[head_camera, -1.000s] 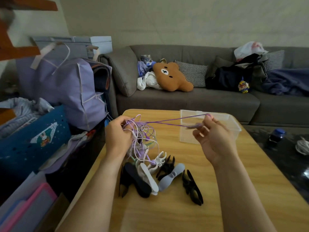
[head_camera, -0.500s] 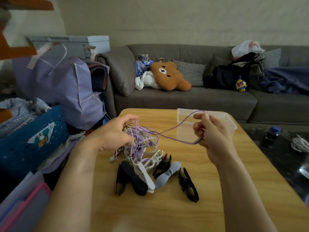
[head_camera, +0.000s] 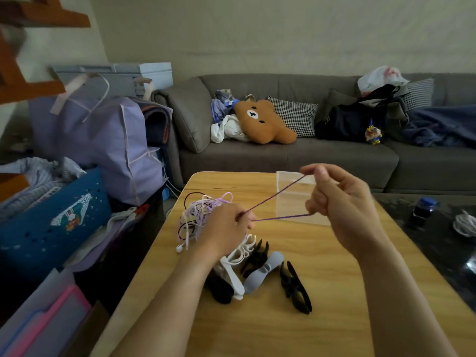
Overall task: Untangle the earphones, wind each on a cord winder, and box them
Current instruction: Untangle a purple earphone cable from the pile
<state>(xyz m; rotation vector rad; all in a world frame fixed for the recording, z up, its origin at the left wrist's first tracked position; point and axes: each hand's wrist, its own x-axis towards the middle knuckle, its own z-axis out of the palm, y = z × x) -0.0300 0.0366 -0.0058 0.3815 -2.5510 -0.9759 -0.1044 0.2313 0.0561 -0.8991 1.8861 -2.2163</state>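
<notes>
Left hand now over tangle, both hands pinching purple cord; winders beneath, right hand before box

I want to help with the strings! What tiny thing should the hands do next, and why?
Probably keep drawing the purple cord out with the right hand while the left hand pins the tangle: it runs taut between them, its far end knotted in.

left hand fisted, right hand pinching, raised
</notes>
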